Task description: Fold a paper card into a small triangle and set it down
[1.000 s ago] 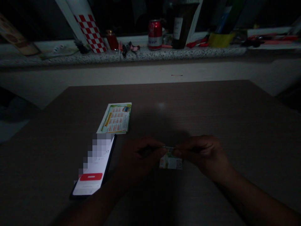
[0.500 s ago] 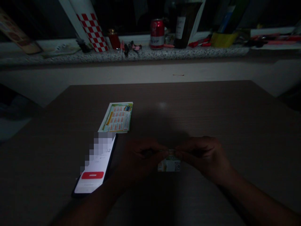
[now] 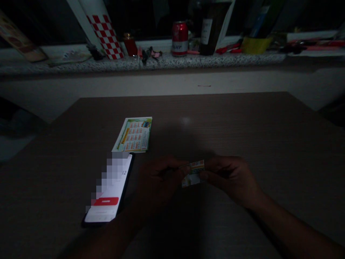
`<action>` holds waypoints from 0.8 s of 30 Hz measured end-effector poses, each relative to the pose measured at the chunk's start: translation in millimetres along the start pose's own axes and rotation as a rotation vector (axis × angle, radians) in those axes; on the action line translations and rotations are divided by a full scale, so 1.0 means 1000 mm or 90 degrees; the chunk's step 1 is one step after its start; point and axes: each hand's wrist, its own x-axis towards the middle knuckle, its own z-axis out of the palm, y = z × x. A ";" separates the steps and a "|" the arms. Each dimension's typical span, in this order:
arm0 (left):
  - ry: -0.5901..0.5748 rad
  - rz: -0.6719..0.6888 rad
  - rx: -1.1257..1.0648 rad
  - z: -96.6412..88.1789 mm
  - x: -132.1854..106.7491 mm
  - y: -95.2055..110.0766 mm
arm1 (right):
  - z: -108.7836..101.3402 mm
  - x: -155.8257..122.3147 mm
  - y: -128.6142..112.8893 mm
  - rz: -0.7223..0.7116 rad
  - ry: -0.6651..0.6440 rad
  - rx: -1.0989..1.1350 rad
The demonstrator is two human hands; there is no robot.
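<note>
Over the table [image 3: 242, 118], a small piece of paper [image 3: 193, 179] sits between your left hand [image 3: 163, 180] and your right hand [image 3: 234, 178]. Left of your left hand, a phone [image 3: 106, 213] lies on the table; just beyond its far end lies a stack of cards [image 3: 136, 135]. Behind the table's far edge, a window sill [image 3: 167, 64] bears a can [image 3: 180, 39], right of a tube [image 3: 105, 36].

Open surface [image 3: 269, 144] lies right of the hands [image 3: 235, 178] and across the far middle; left, a phone [image 3: 113, 189] and printed cards [image 3: 134, 135] block low passage, the wall [image 3: 167, 82] the far side.
</note>
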 end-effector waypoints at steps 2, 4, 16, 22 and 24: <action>-0.015 -0.003 0.005 0.000 0.001 0.000 | 0.000 0.000 0.000 -0.020 0.035 -0.036; -0.057 -0.031 0.009 -0.001 0.002 -0.001 | 0.000 0.000 -0.001 -0.040 0.070 -0.079; -0.202 -0.150 -0.097 0.001 0.008 -0.013 | 0.000 0.001 0.000 -0.013 0.038 -0.068; -0.182 -0.159 -0.158 0.002 0.007 -0.013 | -0.002 0.003 0.001 0.020 0.024 -0.039; -0.155 -0.162 -0.156 0.002 0.008 -0.013 | -0.003 0.004 0.001 0.034 0.021 -0.040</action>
